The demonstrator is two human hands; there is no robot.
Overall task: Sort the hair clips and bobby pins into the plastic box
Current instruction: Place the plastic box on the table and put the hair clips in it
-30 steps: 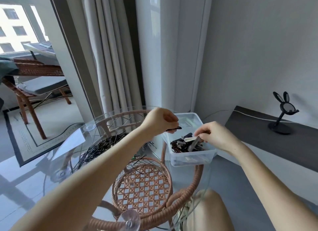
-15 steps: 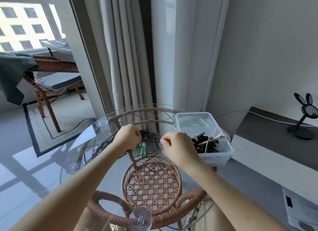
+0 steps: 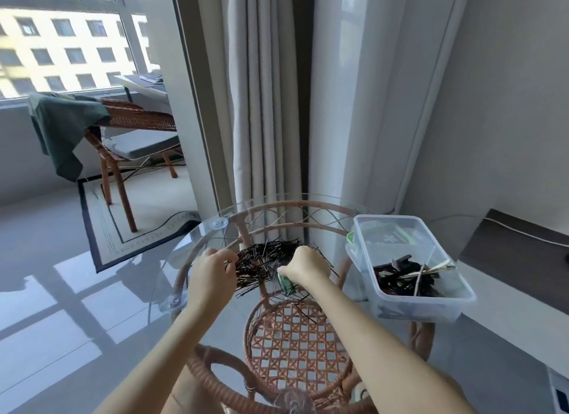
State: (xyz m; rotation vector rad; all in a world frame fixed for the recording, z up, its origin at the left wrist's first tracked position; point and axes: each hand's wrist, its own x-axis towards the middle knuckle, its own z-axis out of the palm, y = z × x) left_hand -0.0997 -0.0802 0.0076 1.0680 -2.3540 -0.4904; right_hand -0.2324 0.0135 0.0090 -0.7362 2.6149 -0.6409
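A heap of thin black bobby pins (image 3: 261,261) lies on the round glass table top (image 3: 197,238). My left hand (image 3: 212,273) rests at the heap's left side, fingers curled into the pins. My right hand (image 3: 304,264) is at the heap's right side, fingers closed; whether it holds a pin is hidden. A small green object (image 3: 286,284) lies just below my right hand. The clear plastic box (image 3: 409,302) stands at the table's right edge. Dark hair clips (image 3: 400,278) and a few pale clips lie in its near end.
The glass top sits on a rattan frame (image 3: 295,346) with a woven lower shelf. Curtains (image 3: 261,105) and a wall stand behind the table. A dark low bench (image 3: 517,253) is on the right, a rattan chair (image 3: 135,142) with green cloth far left.
Both hands left the box and moved left to the bobby pin heap. The view shifted right and closer, so the box now sits further right.
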